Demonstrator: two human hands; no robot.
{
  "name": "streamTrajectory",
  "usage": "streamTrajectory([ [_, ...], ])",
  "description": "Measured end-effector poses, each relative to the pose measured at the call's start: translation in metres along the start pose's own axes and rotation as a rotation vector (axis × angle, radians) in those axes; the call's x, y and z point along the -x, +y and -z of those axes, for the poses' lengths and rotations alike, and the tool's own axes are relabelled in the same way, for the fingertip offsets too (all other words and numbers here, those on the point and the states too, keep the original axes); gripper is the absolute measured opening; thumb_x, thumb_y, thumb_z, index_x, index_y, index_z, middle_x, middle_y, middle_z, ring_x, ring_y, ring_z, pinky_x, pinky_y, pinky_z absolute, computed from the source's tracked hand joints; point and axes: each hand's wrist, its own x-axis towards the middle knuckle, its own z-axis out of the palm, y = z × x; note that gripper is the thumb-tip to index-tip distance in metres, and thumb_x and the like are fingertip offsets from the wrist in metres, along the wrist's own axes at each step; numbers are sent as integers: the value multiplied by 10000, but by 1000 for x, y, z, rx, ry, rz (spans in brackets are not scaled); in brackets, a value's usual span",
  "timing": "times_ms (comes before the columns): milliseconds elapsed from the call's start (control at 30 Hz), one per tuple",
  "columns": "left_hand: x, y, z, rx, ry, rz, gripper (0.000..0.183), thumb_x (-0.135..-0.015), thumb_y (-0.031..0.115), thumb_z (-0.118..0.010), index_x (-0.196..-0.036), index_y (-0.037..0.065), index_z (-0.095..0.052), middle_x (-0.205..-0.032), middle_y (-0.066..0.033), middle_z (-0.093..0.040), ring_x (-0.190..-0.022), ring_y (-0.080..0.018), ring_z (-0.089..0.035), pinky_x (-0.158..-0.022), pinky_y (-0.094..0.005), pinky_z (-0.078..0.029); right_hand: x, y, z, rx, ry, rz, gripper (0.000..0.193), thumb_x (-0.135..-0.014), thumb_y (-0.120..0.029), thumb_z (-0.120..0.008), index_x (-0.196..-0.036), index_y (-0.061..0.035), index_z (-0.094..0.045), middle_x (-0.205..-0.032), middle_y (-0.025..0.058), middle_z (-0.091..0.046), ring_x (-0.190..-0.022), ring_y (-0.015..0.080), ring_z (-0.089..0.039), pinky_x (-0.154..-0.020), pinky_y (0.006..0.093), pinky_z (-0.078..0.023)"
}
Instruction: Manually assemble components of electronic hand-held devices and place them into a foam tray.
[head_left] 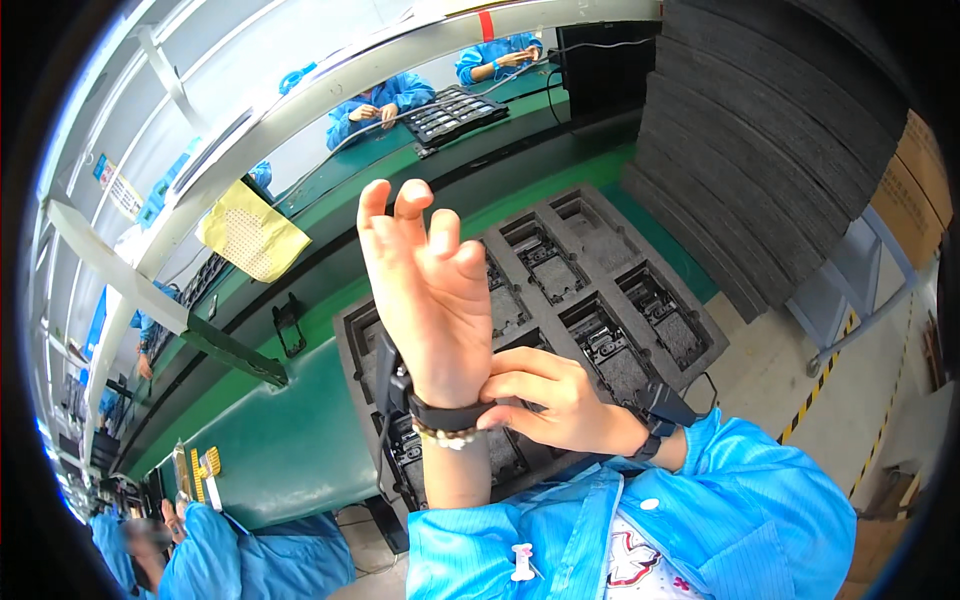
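Observation:
My left hand (430, 300) is raised, palm showing, fingers apart and slightly bent, with nothing in it. Around its wrist sits a black strap (445, 415) with a dark device at its left side, and just below that a beaded bracelet (445, 437). My right hand (545, 400) is closed at the right side of this strap, thumb and fingers pinching it. Another dark band (655, 438) with a black device is on my right wrist. Beneath both hands lies a grey foam tray (605, 235) whose pockets hold several black device frames (665, 310).
A tall stack of dark foam sheets (770, 150) stands at the right, near cardboard boxes (915, 180). A green table (300, 440) extends left. Beyond are a conveyor (400, 205), a yellow cloth (255, 230) and co-workers in blue sleeves. Another person (250, 550) sits at lower left.

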Motion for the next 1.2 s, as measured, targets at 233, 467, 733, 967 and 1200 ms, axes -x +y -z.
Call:
streamTrajectory([
  [233,-13,10,2,215,-228,170,296,-1064,297,-372,-1165,42,-482,-791,-28,-463,-588,-114,-462,-574,-249,-483,-11,-4,-1,-133,-67,-133,215,-806,-198,-757,-906,-43,-648,-948,78,-649,-767,250,-654,-660,327,-532],
  [467,-22,-11,10,-1053,-110,-250,307,-1072,252,-370,-1014,9,-549,-689,-51,-565,-604,-107,-541,-577,-241,-461,-7,-3,-3,20,206,-98,147,-821,-150,-739,-868,-57,-636,-906,73,-633,-725,216,-632,-607,311,-522],
  [733,-48,-27,29,-1080,-78,-253,295,-1070,255,-388,-1014,27,-567,-675,-34,-577,-589,-75,-529,-557,-211,-433,-1,-4,-22,391,101,138,344,-773,-236,-759,-1053,-69,-650,-893,41,-604,-766,199,-607,-616,275,-502],
  [967,-60,-31,54,-1200,27,-178,296,-1068,267,-394,-1013,46,-583,-667,-15,-578,-576,-57,-508,-557,-198,-416,0,-16,-44,272,-136,104,227,-787,-255,-744,-873,-76,-632,-820,63,-497,-725,229,-523,-573,313,-473],
  [1200,-65,-16,51,-586,183,-3,264,-1033,295,-484,-1059,47,-569,-704,6,-500,-616,-79,-445,-613,-233,-458,2,15,-16,219,-135,-31,207,-814,-269,-719,-746,-94,-631,-807,63,-511,-714,242,-531,-571,336,-462],
])
